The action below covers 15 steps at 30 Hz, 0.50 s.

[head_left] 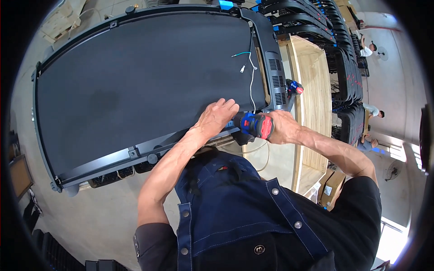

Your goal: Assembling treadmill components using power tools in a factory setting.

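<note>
A treadmill deck with a black belt (153,77) lies in front of me, its grey vented motor cover (275,74) at the right end. My right hand (285,128) is wrapped round a blue, red and black cordless drill (257,125), held at the near edge of the deck with its front toward the left. Just left of it, my left hand (218,118) rests at that edge, its fingers bent and close together; whatever they pinch is hidden. On the belt near the cover lies a white cable (252,86) with a green wire end and a white connector (242,69).
A second cordless drill (294,87) sits beside the motor cover. Right of the treadmill stands a long wooden crate (312,72). Beyond are stacked black frames (348,77), a cardboard box (332,185) and several people in the distance. A thin hose (266,158) hangs below the drill.
</note>
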{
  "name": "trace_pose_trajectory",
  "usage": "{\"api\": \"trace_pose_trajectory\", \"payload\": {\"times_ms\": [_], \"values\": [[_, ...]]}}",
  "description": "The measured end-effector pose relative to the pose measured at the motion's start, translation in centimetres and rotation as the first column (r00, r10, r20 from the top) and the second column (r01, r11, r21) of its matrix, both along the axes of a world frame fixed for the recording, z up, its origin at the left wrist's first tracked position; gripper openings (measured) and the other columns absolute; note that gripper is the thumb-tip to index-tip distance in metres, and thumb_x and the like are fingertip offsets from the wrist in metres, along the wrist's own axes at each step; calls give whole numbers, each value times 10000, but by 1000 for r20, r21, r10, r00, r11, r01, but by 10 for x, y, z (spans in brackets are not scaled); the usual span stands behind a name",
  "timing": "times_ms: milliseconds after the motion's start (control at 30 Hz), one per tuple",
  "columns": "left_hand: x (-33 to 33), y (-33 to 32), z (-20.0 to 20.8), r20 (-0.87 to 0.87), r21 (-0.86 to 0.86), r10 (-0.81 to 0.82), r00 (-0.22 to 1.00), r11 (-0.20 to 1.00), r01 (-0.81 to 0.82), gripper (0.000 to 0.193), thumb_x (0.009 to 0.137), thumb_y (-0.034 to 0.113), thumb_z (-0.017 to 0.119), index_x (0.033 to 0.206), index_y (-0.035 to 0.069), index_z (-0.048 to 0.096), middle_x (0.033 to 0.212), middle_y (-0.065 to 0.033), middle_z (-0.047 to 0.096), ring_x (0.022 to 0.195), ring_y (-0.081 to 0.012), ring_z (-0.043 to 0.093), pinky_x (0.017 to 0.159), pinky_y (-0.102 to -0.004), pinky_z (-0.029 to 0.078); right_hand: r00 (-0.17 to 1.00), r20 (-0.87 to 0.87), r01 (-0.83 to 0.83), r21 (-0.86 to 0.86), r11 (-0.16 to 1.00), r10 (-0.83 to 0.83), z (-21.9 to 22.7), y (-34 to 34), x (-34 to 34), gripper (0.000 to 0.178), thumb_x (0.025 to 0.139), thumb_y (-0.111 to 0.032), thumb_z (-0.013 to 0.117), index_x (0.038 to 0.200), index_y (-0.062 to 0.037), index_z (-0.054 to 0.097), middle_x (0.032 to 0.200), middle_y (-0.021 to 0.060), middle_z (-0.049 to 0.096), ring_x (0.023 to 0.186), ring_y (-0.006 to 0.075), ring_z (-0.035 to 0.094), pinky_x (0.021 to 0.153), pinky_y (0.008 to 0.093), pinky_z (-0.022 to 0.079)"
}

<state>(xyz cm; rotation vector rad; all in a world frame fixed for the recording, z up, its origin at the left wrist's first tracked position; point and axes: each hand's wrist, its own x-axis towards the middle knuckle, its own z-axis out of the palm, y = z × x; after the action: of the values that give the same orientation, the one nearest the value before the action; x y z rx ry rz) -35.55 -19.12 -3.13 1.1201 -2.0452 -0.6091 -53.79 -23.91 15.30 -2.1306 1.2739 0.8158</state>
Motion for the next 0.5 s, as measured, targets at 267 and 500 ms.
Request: {"api": "trace_pose_trajectory", "payload": {"times_ms": [267, 500], "values": [[8, 44, 35, -14, -41, 234, 972, 971, -234, 128, 822, 35, 648, 926, 41, 573, 951, -109, 574, 893, -297, 599, 747, -413, 544, 997, 72, -8, 21, 1000, 6, -6, 1, -1, 286, 721, -100, 769, 987, -50, 676, 854, 172, 714, 849, 388, 691, 799, 460, 564], [-20, 194, -108, 375, 462, 551, 745, 585, -666, 238, 893, 162, 688, 1091, 84, 582, 1070, -169, 609, 961, -372, 657, 749, -475, 580, 974, 177, -151, 65, 986, 138, -14, -28, -30, 283, 721, -109, 799, 933, 6, 652, 838, 192, 696, 822, 394, 680, 773, 443, 550]]}}
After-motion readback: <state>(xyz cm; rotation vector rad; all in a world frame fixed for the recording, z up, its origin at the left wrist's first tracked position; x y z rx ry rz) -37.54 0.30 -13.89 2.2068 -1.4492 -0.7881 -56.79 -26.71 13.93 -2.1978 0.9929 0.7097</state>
